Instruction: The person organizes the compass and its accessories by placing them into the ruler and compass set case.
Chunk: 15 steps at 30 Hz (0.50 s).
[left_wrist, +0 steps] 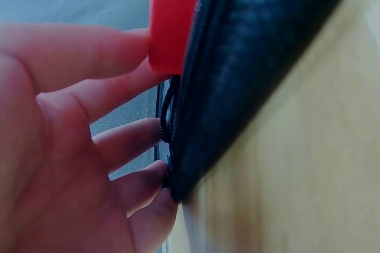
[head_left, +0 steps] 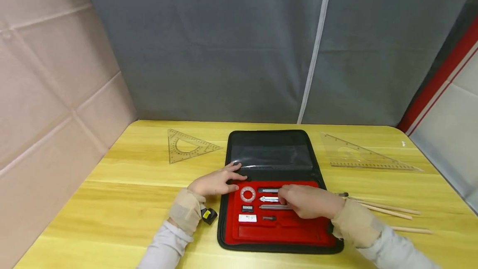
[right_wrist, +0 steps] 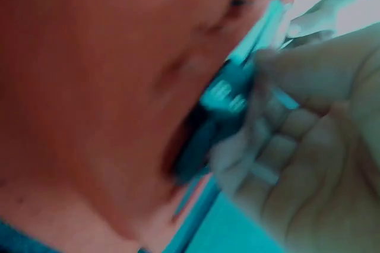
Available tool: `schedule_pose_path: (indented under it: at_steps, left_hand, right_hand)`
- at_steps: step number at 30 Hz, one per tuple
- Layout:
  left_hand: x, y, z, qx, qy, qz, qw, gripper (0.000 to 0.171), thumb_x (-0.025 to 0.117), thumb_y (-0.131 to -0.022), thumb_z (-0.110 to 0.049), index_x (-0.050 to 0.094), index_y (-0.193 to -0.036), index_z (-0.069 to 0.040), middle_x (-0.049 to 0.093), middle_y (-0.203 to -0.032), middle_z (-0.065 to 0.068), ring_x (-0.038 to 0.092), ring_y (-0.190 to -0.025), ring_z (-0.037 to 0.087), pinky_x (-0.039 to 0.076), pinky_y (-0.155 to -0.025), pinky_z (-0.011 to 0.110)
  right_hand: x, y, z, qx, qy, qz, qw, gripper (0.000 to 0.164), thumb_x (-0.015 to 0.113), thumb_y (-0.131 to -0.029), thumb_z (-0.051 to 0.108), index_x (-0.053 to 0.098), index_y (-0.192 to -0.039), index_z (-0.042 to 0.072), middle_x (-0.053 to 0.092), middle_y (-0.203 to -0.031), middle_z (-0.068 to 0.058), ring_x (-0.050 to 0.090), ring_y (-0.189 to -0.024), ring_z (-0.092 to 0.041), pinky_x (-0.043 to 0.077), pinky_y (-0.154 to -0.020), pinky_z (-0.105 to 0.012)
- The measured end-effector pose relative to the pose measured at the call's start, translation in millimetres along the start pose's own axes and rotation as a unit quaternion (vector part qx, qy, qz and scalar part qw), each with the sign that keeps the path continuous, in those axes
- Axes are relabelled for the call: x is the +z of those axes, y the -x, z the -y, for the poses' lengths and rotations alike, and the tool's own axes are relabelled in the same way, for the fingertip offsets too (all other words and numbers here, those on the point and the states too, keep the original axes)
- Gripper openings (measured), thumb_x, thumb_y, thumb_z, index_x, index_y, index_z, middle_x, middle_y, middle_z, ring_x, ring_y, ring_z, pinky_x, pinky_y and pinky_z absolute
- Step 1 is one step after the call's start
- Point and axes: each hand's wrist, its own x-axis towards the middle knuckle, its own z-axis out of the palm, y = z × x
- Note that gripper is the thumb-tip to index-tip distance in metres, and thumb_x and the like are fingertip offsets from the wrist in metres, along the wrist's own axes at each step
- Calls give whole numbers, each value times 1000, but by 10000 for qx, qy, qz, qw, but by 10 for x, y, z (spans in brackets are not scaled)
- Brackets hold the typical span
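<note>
A black zip case (head_left: pixel 223 223) lies open on the table with a red moulded tray (head_left: pixel 284 233) in its lower half. My right hand (head_left: pixel 311 200) is over the tray's right side, thumb and fingers pinching the dark-and-silver head of a metal compass (right_wrist: pixel 225 95). Slim metal tools (head_left: pixel 274 207) lie in slots by its fingertips. My left hand (head_left: pixel 216 182) rests at the case's left edge, fingers spread, fingertips touching the zip border in the left wrist view. A round white protractor (head_left: pixel 247 194), a sharpener (head_left: pixel 247 209), a white eraser (head_left: pixel 247 218) and a small dark piece (head_left: pixel 269 218) sit in the tray.
Two clear set squares lie farther back, one (head_left: pixel 203 149) left of the case and a larger one (head_left: pixel 373 163) right of it. Several wooden sticks (head_left: pixel 390 210), one dark-tipped, lie right of the case. A small black item (head_left: pixel 209 216) is beside my left wrist.
</note>
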Motion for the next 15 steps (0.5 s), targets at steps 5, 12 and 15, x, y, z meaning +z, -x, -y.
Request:
schedule_pose_path:
  at_steps: [5,12,15]
  left_hand:
    - [-8,0,-6,-1,-25,24,10000,42,57,-91,-15,60,-133,-7,28,-156,17,19,-145,37,33,-110,52]
    - [3,-1,1,31,7,38,10000,42,56,-92,-15,59,-133,-7,28,-156,18,18,-145,37,32,-110,52]
    - [1,0,9,45,10,20,10000,42,57,-92,-14,59,-133,-6,28,-155,19,18,-145,39,31,-110,53]
  right_hand:
    - [-36,-41,-118,-564,-699,54,9959,22,59,-86,-6,57,-80,15,49,-74,11,44,-66,-3,44,-64,-19]
    - [-100,-76,-104,-592,-862,102,9945,24,62,-82,-8,61,-75,15,48,-61,12,41,-55,-2,41,-55,-17]
    - [-104,-92,-70,-530,-512,-24,9973,24,66,-80,-7,61,-71,15,50,-62,12,43,-56,-2,42,-55,-17]
